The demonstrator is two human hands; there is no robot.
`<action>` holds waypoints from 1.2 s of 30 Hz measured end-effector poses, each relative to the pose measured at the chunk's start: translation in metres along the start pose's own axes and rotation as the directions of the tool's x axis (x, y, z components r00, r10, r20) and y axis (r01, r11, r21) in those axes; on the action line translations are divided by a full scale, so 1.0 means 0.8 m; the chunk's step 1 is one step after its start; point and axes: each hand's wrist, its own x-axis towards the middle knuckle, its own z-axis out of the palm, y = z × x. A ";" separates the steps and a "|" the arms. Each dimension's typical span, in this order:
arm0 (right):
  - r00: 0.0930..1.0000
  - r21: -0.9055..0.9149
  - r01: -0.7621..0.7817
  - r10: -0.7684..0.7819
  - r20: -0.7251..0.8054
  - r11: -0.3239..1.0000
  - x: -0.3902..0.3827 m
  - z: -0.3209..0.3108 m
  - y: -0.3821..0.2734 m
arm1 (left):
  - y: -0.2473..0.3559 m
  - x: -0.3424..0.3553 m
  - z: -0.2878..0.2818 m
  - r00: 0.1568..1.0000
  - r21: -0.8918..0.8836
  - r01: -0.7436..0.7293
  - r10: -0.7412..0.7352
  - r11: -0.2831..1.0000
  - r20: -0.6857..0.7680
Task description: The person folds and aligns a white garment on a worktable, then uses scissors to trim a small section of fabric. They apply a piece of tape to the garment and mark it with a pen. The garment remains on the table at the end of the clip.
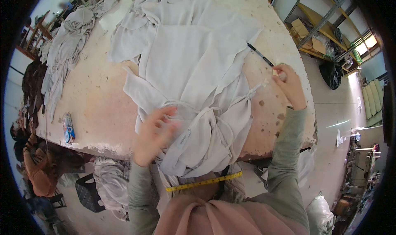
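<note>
A pale grey garment (189, 65) of thin cloth lies spread on the worktable, its near end bunched and hanging over the front edge. My left hand (154, 134) is over its near left part, slightly blurred, with fingers apart and nothing visible in them. On the right, my right hand (290, 85) is just above the bare tabletop, thumb and fingertips drawn together around a small whitish bit whose kind I cannot make out. Just beyond those fingertips, a black pen (260, 55) lies with its far end at the cloth's edge.
The worn, stained worktable (99, 98) carries more grey cloth (68, 41) along its left side and a small blue box (68, 128). A yellow measuring tape (204, 182) crosses below the table edge. Shelves (317, 24) stand at right; another person (41, 171) is at far left.
</note>
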 end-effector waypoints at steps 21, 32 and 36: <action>0.520 0.459 0.482 -0.666 0.535 0.746 -0.036 0.054 -0.192 | -0.121 -0.098 -0.160 0.973 -0.894 -0.150 -0.224 -0.423 -0.058; 0.966 -0.422 0.094 0.021 0.259 0.902 0.043 -0.070 -0.126 | -0.051 -0.008 -0.258 0.672 0.117 -0.335 0.324 0.935 -0.666; 0.810 0.187 0.350 -0.196 -0.552 0.918 0.050 -0.100 -0.153 | -0.048 0.028 -0.329 0.382 -0.170 -0.650 0.126 0.740 -0.915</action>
